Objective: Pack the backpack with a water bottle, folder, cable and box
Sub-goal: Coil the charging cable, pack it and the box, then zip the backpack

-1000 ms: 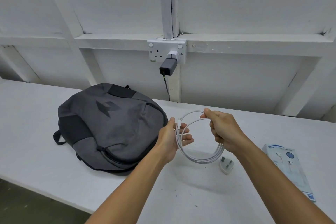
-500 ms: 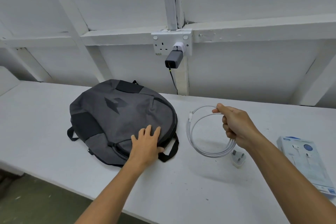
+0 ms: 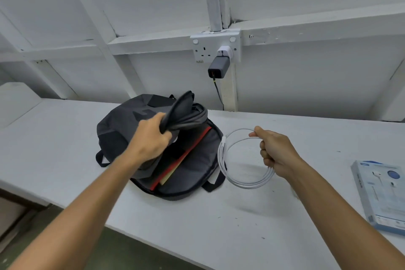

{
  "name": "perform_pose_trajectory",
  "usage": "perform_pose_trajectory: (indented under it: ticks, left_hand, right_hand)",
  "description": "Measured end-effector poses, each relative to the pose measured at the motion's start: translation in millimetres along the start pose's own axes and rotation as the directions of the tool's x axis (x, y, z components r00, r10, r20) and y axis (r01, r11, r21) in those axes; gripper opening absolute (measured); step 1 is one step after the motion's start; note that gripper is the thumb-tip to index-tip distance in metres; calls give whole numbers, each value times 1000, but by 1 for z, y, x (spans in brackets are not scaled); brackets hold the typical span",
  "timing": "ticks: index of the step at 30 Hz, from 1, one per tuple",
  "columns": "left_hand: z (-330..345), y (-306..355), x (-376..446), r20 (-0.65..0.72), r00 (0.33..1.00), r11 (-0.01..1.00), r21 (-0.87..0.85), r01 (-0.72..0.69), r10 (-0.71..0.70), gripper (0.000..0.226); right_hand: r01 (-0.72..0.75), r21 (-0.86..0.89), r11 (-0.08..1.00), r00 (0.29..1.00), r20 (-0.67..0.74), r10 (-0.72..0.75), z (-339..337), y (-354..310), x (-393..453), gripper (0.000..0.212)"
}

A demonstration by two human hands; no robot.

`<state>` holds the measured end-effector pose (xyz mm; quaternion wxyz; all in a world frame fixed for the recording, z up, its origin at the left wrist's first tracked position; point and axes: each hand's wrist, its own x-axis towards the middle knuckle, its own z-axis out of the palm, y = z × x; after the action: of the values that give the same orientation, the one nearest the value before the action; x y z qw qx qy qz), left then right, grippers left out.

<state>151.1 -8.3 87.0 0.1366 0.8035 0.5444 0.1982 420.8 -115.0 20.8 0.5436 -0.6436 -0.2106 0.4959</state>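
The left hand (image 3: 151, 138) grips the backpack (image 3: 118, 131) flap, lifting it off a red folder (image 3: 186, 155) inside. The right hand (image 3: 276, 151), fingers curled, holds the coiled white cable (image 3: 223, 160) just beside the backpack; the box (image 3: 381, 195) lies on the worktop (image 3: 54, 149)

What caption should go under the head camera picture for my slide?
Left hand lifts the backpack flap, showing a red folder, while right hand holds the coiled white cable.

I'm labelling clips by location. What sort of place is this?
Probably a workshop or utility room: a plain white bench, bare white-painted wall framing, and a wall socket with a charger plugged in.
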Motion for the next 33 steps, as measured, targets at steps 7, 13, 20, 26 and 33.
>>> perform_pose_trajectory:
  ticks: [7,13,20,26,33]
  left_hand:
    - [-37,-9,26,33,998,996,-60,63,-61,18]
    - [-38,-16,32,51,998,995,-90,30,-25,12]
    - [-41,-19,36,72,997,993,-119,0,9,13]
    - [-42,-24,43,88,995,990,-137,-31,43,10]
    - [-45,-26,49,67,996,987,-150,-51,61,6]
  right_hand:
    - [-155,161,975,988,34,151,84,18,26,22]
    - [-237,312,920,966,-27,258,141,30,52,17]
    - [-281,287,916,903,-245,354,185,47,76,30]
    - [-225,172,959,879,-389,276,227,49,81,43]
    - [-45,-280,959,917,-393,-71,270,56,71,33]
